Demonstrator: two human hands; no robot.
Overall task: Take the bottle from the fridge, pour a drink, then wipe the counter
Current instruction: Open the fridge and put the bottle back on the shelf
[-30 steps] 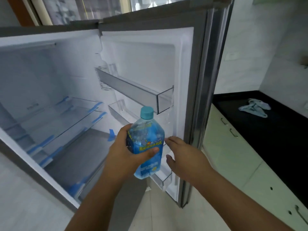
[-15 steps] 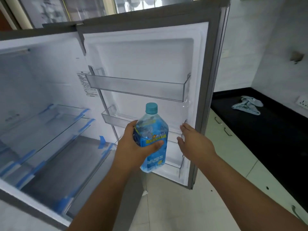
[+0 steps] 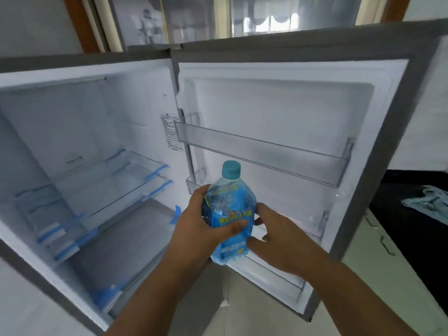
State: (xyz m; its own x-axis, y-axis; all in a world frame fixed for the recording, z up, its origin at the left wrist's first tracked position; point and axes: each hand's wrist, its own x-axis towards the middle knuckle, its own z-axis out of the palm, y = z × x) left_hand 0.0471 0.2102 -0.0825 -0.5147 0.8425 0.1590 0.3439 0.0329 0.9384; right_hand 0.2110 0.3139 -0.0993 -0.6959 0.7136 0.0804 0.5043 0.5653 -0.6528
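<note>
While the fridge [image 3: 84, 132] stands open in front of us, we hold the bottle [image 3: 229, 214] clear of it, in the air before the open door [image 3: 278, 112] and its shelves. Its long axis runs nearly upright, leaning slightly, with the teal cap [image 3: 231, 169] pointing up and the base toward the floor. Our left hand [image 3: 201, 229] grips the labelled body, thumb across the front. Our right hand [image 3: 278, 241] curls against the bottle's right side, fingers touching it. A cloth [image 3: 426, 202] lies on the dark counter [image 3: 412, 229] at right.
</note>
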